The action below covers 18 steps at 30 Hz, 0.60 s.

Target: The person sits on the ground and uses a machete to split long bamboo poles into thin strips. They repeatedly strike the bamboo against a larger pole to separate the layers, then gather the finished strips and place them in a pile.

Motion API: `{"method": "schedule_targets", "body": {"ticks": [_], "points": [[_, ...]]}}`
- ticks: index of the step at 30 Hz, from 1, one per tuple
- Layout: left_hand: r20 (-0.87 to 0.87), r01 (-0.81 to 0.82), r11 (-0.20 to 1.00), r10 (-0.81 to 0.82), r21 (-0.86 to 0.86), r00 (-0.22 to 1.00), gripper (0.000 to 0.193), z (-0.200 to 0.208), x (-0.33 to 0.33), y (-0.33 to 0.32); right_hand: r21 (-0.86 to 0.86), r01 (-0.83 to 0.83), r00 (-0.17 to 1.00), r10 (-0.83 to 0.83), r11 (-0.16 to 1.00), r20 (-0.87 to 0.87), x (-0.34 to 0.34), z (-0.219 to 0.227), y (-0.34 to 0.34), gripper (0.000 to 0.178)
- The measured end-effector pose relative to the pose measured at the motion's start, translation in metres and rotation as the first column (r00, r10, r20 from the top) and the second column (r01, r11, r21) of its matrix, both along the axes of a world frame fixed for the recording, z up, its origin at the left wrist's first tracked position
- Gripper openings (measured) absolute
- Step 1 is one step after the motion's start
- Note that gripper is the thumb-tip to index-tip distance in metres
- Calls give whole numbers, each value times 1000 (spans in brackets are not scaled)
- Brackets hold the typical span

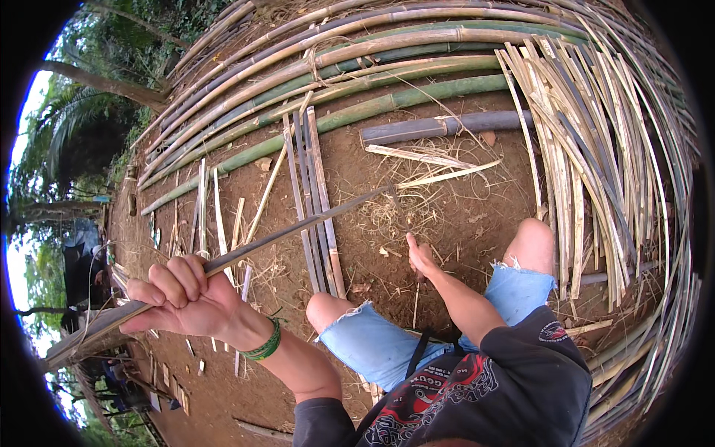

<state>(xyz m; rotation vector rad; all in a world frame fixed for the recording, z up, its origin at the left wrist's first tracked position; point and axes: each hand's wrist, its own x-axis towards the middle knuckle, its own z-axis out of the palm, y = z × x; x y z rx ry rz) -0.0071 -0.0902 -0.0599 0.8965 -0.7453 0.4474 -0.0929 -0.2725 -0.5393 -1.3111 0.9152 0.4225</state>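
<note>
My left hand (182, 294) is raised at the left, its fingers wrapped round a long, dark bamboo strip (298, 225). The strip slants from the lower left up to the middle of the view. Beside its far end, a pale split length (450, 175) stretches to the right. My right hand (421, 257) is closed low between my knees, thumb uppermost, below the strip's far end and apart from it. A brown handle-like piece (419, 277) shows under its fingers; the rest of that tool is too thin or hidden to make out.
Long bamboo poles (417, 97) lie across the ground ahead. A thick dark bamboo piece (439, 128) rests nearer. Many pale split strips (581, 164) are heaped at the right. Dark slats (319, 208) stand left of centre, and curly shavings (417, 212) litter the soil.
</note>
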Motion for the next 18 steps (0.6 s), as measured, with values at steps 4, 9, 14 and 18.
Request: {"method": "schedule_targets", "body": {"ticks": [4, 9, 14, 18], "points": [[-18, -127, 992, 127, -11, 992, 55, 1, -7, 7, -67, -157, 953, 169, 985, 249, 2, 37, 9, 65], [-104, -273, 962, 269, -31, 958, 57, 10, 6, -16, -343, -107, 962, 185, 933, 202, -4, 2, -3, 64], [-125, -349, 937, 346, -3, 930, 56, 9, 7, -7, -133, -161, 978, 176, 978, 112, 4, 50, 6, 64], [-129, -383, 924, 381, 7, 916, 58, 10, 7, -5, -470, -79, 854, 303, 879, 423, -18, 24, 26, 74]]}}
